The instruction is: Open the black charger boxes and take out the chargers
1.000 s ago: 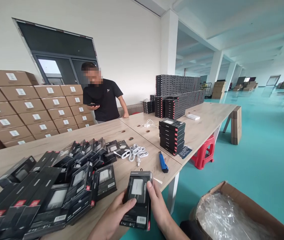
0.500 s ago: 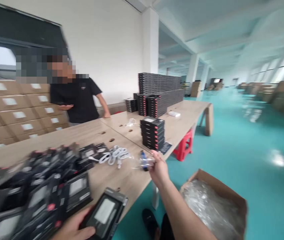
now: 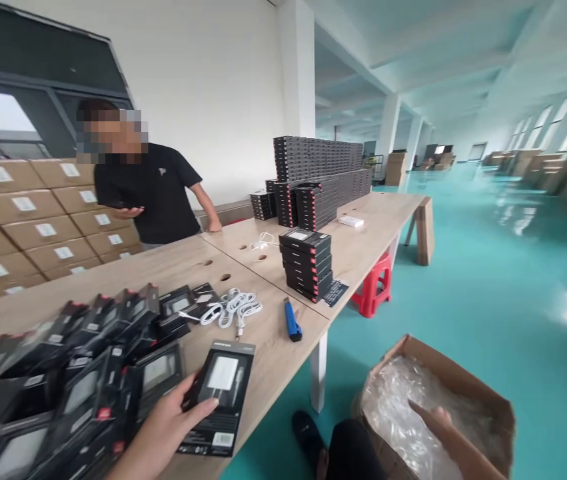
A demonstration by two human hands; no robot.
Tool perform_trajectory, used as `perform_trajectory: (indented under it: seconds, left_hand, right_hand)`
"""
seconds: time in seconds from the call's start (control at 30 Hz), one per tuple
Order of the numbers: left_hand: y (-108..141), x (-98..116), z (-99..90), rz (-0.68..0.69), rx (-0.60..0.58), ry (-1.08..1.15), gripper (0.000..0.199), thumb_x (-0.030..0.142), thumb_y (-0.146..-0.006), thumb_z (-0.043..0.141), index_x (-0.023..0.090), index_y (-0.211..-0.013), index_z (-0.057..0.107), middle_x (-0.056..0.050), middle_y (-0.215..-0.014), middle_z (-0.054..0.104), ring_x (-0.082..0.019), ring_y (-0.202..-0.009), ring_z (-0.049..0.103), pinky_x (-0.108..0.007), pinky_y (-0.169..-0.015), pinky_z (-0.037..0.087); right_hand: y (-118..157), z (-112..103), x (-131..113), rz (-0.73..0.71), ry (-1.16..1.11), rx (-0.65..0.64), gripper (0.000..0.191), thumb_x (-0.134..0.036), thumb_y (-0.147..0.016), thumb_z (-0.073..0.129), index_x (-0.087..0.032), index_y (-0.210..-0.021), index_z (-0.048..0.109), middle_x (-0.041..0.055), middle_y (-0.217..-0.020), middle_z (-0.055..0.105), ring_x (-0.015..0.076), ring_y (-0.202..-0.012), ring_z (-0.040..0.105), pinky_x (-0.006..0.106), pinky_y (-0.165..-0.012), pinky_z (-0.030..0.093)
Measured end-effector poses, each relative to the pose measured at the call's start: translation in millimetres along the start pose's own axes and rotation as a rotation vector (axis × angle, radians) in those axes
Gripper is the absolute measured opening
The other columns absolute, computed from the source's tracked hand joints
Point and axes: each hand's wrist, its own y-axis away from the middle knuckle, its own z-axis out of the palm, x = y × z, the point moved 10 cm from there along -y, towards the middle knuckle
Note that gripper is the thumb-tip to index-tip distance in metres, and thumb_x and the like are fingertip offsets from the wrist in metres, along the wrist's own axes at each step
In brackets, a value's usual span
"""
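Head view: our left hand [image 3: 163, 427] pins a black charger box [image 3: 218, 398] flat at the wooden table [image 3: 273, 363] edge, thumb across it, while our right hand [image 3: 430, 417], fingers spread and empty, dips into the plastic-lined carton [image 3: 493, 407].

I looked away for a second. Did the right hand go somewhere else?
Yes. The right hand left the black box at the table edge and went down to the right, into the cardboard box of clear plastic on the floor.
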Motion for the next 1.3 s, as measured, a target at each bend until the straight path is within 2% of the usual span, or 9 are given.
perform_trajectory:
  seconds: [0.07, 0.17, 0.27, 0.37, 0.5, 0.67, 0.83, 0.97, 1.3]
  left_hand:
    - [1, 6, 2.9, 0.023, 0.005, 0.006, 0.077, 0.054, -0.071, 0.082, 0.022, -0.137, 0.060, -0.008, -0.130, 0.072, -0.034, -0.122, 0.066, -0.042, -0.099, 0.058]
    - [2, 9, 15.6, 0.048, -0.012, -0.002, 0.083, 0.053, -0.075, 0.080, 0.020, -0.146, 0.051, -0.011, -0.136, 0.068, -0.034, -0.125, 0.064, -0.043, -0.101, 0.057]
    - [4, 15, 38.4, 0.081, -0.085, -0.015, 0.080, 0.055, -0.079, 0.076, 0.020, -0.147, 0.050, -0.011, -0.137, 0.067, -0.036, -0.127, 0.062, -0.046, -0.101, 0.057]
    - [11, 27, 52.5, 0.148, -0.131, -0.034, 0.074, 0.054, -0.079, 0.075, 0.021, -0.142, 0.055, -0.011, -0.137, 0.067, -0.036, -0.130, 0.060, -0.046, -0.104, 0.055]
    - [30, 37, 42.0, 0.179, 0.019, -0.110, 0.081, 0.053, -0.079, 0.074, 0.023, -0.149, 0.047, -0.012, -0.147, 0.058, -0.037, -0.140, 0.048, -0.050, -0.114, 0.045]
    - [55, 43, 29.7, 0.159, 0.303, -0.146, 0.113, 0.049, -0.070, 0.079, 0.022, -0.159, 0.016, -0.016, -0.163, 0.035, -0.035, -0.150, 0.033, -0.051, -0.123, 0.031]
    - [68, 39, 21.7, 0.218, 0.376, -0.219, 0.098, 0.042, -0.065, 0.080, 0.023, -0.148, 0.032, -0.016, -0.151, 0.050, -0.037, -0.141, 0.046, -0.052, -0.116, 0.040]
    - [78, 44, 21.1, 0.404, 0.383, -0.575, 0.087, 0.032, -0.061, 0.081, 0.027, -0.139, 0.044, -0.013, -0.139, 0.058, -0.039, -0.132, 0.052, -0.052, -0.107, 0.045]
    - [102, 62, 63.2, 0.831, 0.306, -1.091, 0.083, 0.015, -0.064, 0.066, 0.023, -0.143, 0.043, -0.009, -0.126, 0.066, -0.030, -0.113, 0.062, -0.044, -0.104, 0.041]
  right_hand:
    - [-5, 19, 8, 0.046, 0.037, -0.085, 0.047, -0.051, -0.035, 0.081, -0.029, -0.070, 0.060, 0.0284, -0.121, 0.060, 0.0544, -0.135, 0.041, 0.065, -0.091, 0.042]
    - [29, 73, -9, 0.020, -0.025, -0.301, 0.048, -0.054, -0.043, 0.081, -0.023, -0.076, 0.067, 0.0225, -0.115, 0.068, 0.0483, -0.124, 0.055, 0.058, -0.097, 0.047]
    - [140, 154, -63, -0.081, -0.282, -0.922, 0.064, -0.061, -0.069, 0.076, -0.022, -0.119, 0.071, 0.0141, -0.119, 0.071, 0.0367, -0.112, 0.065, 0.049, -0.089, 0.054]
    - [265, 193, -124, -0.126, -0.572, -1.419, 0.073, -0.052, -0.074, 0.079, -0.024, -0.139, 0.059, 0.0103, -0.126, 0.070, 0.0324, -0.116, 0.065, 0.044, -0.092, 0.054]
    - [318, 211, -156, -0.355, -0.572, -1.286, 0.040, -0.038, -0.082, 0.073, -0.020, -0.119, 0.070, 0.0074, -0.112, 0.075, 0.0302, -0.104, 0.069, 0.040, -0.093, 0.053]
    - [344, 227, -128, -0.614, -0.294, -1.084, 0.038, -0.025, -0.077, 0.071, -0.019, -0.114, 0.071, 0.0092, -0.094, 0.078, 0.0317, -0.082, 0.072, 0.037, -0.074, 0.055]
    - [363, 221, -123, -0.380, -0.460, -1.494, 0.054, -0.023, -0.069, 0.068, -0.021, -0.123, 0.070, 0.0068, -0.105, 0.076, 0.0310, -0.098, 0.070, 0.040, -0.087, 0.053]
    - [343, 207, -147, -0.093, -0.558, -1.567, 0.059, -0.025, -0.072, 0.059, -0.020, -0.131, 0.064, 0.0057, -0.109, 0.073, 0.0257, -0.099, 0.067, 0.035, -0.084, 0.050]
    - [357, 233, -141, -0.208, -0.303, -1.626, 0.048, -0.013, -0.056, 0.056, -0.015, -0.102, 0.065, -0.0019, -0.083, 0.063, 0.0178, -0.079, 0.057, 0.024, -0.061, 0.042]
